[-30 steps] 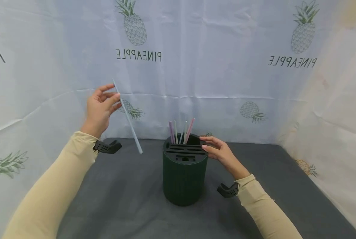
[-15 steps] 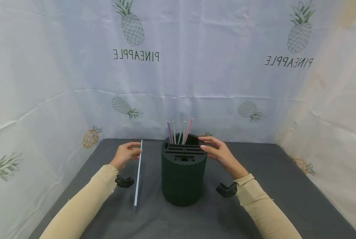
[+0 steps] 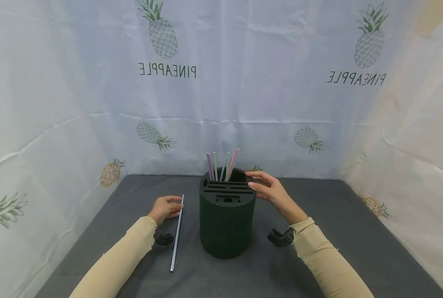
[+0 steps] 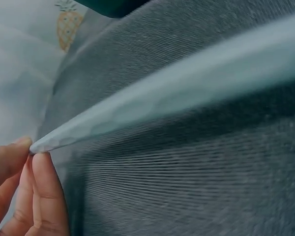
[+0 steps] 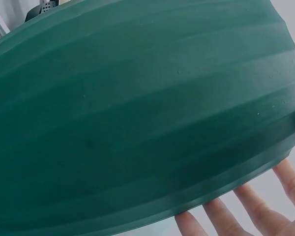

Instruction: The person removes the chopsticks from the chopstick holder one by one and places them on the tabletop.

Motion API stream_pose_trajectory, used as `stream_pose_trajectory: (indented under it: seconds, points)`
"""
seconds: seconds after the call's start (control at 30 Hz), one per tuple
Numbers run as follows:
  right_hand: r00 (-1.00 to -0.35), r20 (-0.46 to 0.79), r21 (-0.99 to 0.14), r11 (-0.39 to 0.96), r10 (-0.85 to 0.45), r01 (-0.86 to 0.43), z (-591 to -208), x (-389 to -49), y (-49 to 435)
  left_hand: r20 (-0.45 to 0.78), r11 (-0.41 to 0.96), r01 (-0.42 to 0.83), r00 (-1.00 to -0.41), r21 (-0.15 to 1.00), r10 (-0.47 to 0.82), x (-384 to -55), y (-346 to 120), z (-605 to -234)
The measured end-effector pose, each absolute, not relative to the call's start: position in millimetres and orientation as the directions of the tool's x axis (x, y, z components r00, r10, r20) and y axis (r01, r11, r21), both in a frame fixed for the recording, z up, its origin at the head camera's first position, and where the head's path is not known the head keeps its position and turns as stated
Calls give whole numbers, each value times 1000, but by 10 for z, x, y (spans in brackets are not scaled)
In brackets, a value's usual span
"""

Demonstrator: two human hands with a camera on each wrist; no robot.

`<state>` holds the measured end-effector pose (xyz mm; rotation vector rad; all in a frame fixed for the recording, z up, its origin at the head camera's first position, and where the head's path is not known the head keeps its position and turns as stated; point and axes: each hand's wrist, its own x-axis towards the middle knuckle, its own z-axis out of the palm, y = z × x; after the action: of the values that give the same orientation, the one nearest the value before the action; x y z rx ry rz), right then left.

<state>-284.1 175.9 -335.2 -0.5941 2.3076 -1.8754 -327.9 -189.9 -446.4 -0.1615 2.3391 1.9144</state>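
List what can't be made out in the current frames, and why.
Lower ends of the standing straws, head view: hidden inside the dark green holder.
Unheld end of the light-blue straw, left wrist view: cut off by the right edge; the head view shows it.
Most of the right hand, right wrist view: cut off by the bottom and right edges.

The left hand point(image 3: 166, 207) has lowered 1 pale blue straw point(image 3: 176, 241) toward the dark tabletop point(image 3: 214, 279).

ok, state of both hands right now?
Left hand: closed, pinching the pale blue straw near one end.
Right hand: open, resting against the dark green holder.
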Motion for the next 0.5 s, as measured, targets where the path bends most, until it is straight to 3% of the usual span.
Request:
stream_pose_trajectory:
  seconds: [0.5]
  points:
    - [-919,156,-958,171,-361,-230,-3361,-2841,1755,-133,262,-152,-987,953,-85,-3205,-1792,-4495]
